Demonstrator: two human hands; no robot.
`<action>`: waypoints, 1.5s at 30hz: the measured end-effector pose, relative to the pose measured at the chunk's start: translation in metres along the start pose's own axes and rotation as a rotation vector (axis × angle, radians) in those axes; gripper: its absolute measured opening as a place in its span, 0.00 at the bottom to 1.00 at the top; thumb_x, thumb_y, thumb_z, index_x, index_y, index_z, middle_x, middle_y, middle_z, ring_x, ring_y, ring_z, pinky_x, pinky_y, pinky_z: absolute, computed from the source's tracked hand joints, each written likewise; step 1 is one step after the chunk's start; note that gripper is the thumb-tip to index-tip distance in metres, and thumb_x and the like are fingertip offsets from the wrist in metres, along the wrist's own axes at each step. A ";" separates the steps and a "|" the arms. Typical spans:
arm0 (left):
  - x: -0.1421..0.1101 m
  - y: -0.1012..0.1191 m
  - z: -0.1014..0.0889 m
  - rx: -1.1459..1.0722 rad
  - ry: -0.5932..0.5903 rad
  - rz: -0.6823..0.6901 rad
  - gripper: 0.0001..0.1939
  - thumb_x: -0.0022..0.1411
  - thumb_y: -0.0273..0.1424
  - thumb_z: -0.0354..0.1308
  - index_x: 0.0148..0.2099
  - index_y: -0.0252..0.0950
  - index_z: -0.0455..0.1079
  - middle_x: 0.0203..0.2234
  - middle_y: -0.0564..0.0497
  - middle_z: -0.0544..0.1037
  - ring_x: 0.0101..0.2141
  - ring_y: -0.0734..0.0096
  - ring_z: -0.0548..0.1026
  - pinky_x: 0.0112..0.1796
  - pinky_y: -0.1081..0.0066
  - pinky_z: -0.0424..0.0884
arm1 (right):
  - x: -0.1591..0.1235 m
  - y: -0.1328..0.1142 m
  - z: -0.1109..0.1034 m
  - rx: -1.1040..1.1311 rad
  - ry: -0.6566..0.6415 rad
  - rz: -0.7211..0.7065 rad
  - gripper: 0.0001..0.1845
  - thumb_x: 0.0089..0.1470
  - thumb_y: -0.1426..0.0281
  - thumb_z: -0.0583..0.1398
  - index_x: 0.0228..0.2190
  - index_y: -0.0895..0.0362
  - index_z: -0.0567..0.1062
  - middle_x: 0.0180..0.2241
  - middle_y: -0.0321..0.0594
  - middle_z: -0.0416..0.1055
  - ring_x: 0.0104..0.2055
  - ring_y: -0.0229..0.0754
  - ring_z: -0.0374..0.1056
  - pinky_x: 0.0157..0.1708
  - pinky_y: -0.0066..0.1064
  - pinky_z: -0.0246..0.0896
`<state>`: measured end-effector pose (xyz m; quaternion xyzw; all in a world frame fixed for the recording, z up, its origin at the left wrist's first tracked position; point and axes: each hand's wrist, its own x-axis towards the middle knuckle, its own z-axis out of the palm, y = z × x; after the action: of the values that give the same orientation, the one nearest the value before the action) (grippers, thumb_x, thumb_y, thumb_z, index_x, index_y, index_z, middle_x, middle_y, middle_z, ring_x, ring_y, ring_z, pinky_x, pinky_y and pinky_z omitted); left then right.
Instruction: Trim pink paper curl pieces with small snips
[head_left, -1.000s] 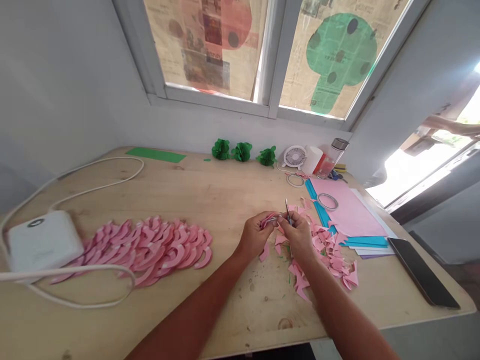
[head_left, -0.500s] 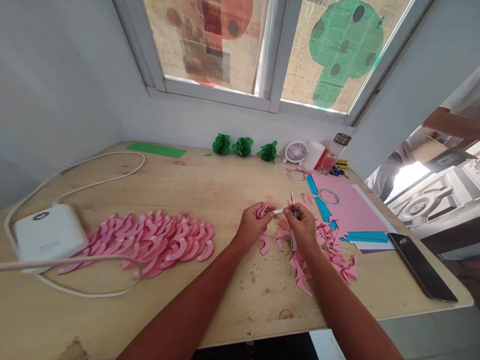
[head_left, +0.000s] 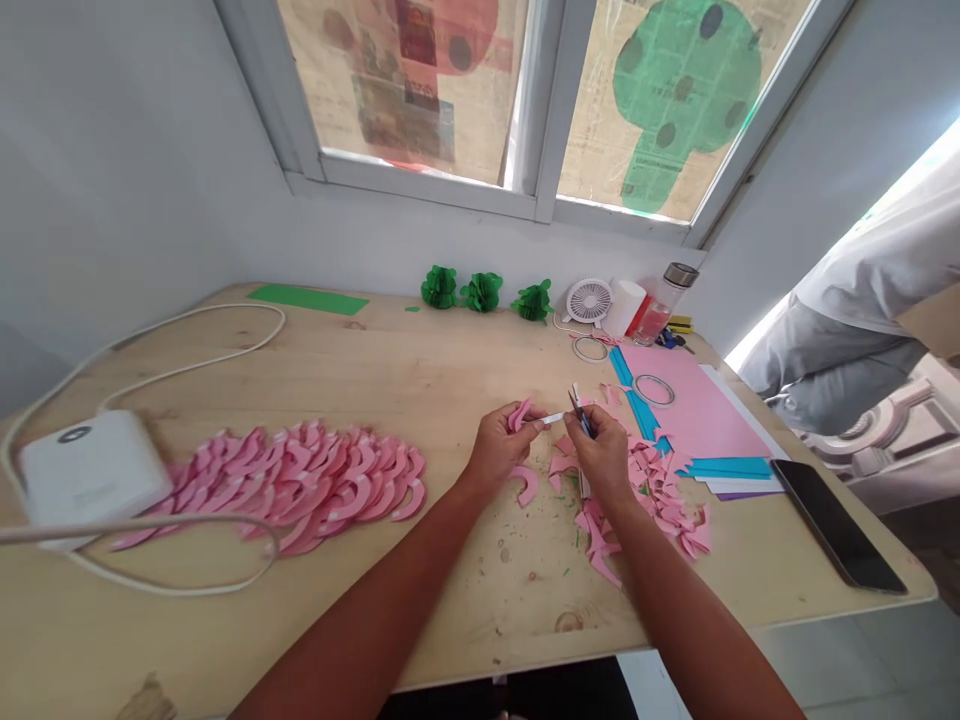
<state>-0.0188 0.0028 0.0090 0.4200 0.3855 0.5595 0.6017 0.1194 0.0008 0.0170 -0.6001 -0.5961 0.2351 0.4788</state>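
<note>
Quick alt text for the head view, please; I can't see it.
The left hand holds pink paper and the right hand scissors, a white strip between them, above a wooden table. Curved pink pieces lie piled left, pink scraps near the right hand, three green paper ornaments at the back.

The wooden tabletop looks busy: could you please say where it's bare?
Bare wood lies between the green paper strip and piled pink arcs, and between the left hand and green pom-poms. Crowded: pink scraps around the right hand, coloured sheets farther right.
</note>
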 end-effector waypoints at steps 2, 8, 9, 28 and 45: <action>0.000 -0.001 0.000 0.061 -0.001 0.044 0.10 0.44 0.32 0.61 0.30 0.32 0.69 0.11 0.62 0.57 0.11 0.87 0.50 0.15 0.79 0.45 | 0.000 0.000 0.000 -0.041 0.013 -0.002 0.13 0.47 0.61 0.57 0.22 0.57 0.70 0.16 0.29 0.55 0.19 0.33 0.50 0.19 0.25 0.43; 0.001 -0.006 -0.001 0.262 0.041 0.145 0.07 0.47 0.30 0.59 0.30 0.32 0.71 0.14 0.59 0.61 0.15 0.83 0.55 0.18 0.78 0.51 | 0.009 0.008 -0.004 -0.092 0.098 0.005 0.13 0.46 0.59 0.57 0.22 0.57 0.71 0.16 0.30 0.58 0.19 0.34 0.51 0.21 0.26 0.45; 0.001 -0.008 -0.001 0.285 0.044 0.150 0.07 0.48 0.31 0.58 0.30 0.32 0.72 0.15 0.58 0.63 0.16 0.82 0.56 0.18 0.78 0.52 | 0.011 0.010 -0.005 -0.090 0.132 0.010 0.14 0.46 0.59 0.57 0.22 0.57 0.71 0.16 0.30 0.58 0.19 0.34 0.51 0.20 0.26 0.44; -0.013 -0.020 0.014 0.412 -0.263 0.188 0.12 0.51 0.24 0.53 0.38 0.35 0.74 0.34 0.48 0.78 0.36 0.67 0.74 0.37 0.71 0.69 | 0.012 0.004 -0.009 0.037 0.139 0.024 0.13 0.46 0.60 0.57 0.22 0.58 0.70 0.17 0.30 0.57 0.20 0.32 0.50 0.21 0.25 0.48; 0.000 -0.023 0.005 0.225 -0.074 0.164 0.16 0.50 0.28 0.60 0.43 0.34 0.69 0.35 0.46 0.77 0.37 0.67 0.74 0.37 0.71 0.69 | -0.001 -0.007 0.002 0.282 -0.170 0.012 0.09 0.43 0.64 0.60 0.27 0.57 0.72 0.25 0.36 0.70 0.28 0.39 0.66 0.28 0.29 0.58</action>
<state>-0.0064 0.0020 -0.0105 0.5351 0.3877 0.5443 0.5168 0.1140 -0.0011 0.0221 -0.5084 -0.5919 0.3694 0.5047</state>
